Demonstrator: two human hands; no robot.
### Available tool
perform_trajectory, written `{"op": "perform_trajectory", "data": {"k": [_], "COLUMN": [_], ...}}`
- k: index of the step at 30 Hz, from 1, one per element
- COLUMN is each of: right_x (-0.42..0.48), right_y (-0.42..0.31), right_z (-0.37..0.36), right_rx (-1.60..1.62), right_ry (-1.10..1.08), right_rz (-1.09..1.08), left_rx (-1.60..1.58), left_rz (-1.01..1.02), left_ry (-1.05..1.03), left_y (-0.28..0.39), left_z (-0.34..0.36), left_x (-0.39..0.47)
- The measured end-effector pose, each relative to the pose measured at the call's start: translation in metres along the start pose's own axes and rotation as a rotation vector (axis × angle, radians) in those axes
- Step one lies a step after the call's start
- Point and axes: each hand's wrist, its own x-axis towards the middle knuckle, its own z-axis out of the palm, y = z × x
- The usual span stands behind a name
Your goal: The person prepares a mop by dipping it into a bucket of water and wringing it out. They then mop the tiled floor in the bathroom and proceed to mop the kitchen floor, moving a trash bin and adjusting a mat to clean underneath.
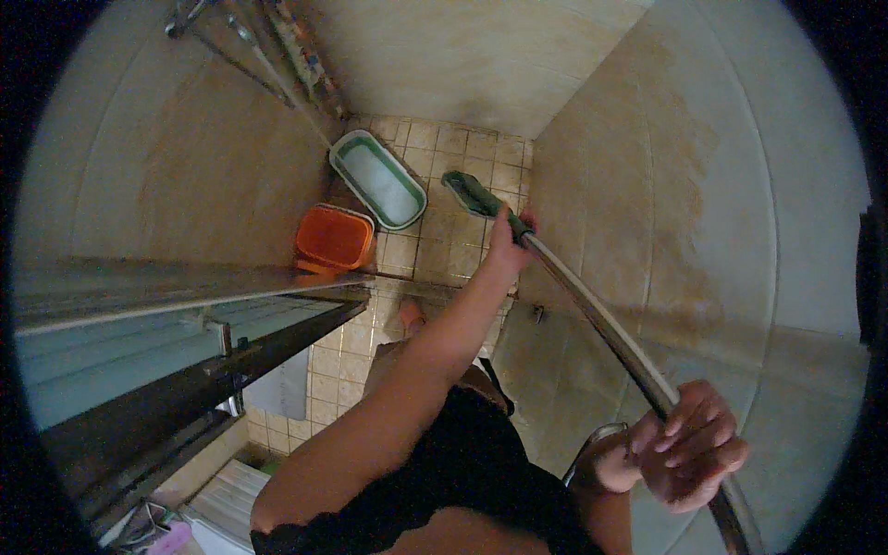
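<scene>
A long-handled cleaning tool, with a shiny metal pole (pixel 603 312) and a green head (pixel 473 194), runs diagonally in front of me. Whether the head is a mop or a brush is hard to tell. My left hand (pixel 512 239) grips the tool low down, where the green part meets the pole. Farther up, my right hand (pixel 694 447) is wrapped around the pole, whose end leaves the view at the bottom right. Left of the green head, a green and white oblong tub (pixel 335 156) stands on the floor with whitish, cloudy liquid inside.
An orange bucket (pixel 334 239) stands beside the tub. Beige tiles cover the floor (pixel 451 253), and stained walls (pixel 596 187) close in the corner. A dark-framed door (pixel 277 350) juts in from the left. Several poles (pixel 267 66) lean at the upper left.
</scene>
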Motion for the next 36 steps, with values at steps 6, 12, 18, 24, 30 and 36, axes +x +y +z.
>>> {"op": "perform_trajectory", "data": {"k": [6, 12, 18, 24, 30, 36], "right_x": [-0.046, -0.084, -0.08, -0.038, -0.072, -0.069], "right_y": [0.014, 0.074, 0.071, -0.043, 0.037, 0.106], "right_z": [-0.01, -0.037, -0.034, -0.036, -0.022, 0.011], "right_rx": [-0.167, -0.269, -0.552, 0.239, 0.144, -0.175], "right_ry": [0.055, 0.031, -0.057, -0.12, 0.177, -0.147], "right_rz": [0.149, 0.033, 0.298, -0.091, 0.171, 0.096], "left_rx": [0.022, 0.011, 0.033, -0.002, -0.185, 0.004], "left_rz": [0.015, 0.0, 0.017, 0.059, -0.081, 0.011], "left_ry": [0.092, 0.187, 0.115, 0.035, 0.063, 0.033], "left_y": [-0.012, -0.035, -0.021, 0.008, -0.012, -0.008], "left_z": [0.004, 0.024, 0.056, 0.072, 0.089, 0.086], "left_x": [-0.007, -0.066, -0.095, -0.083, -0.13, -0.153]}}
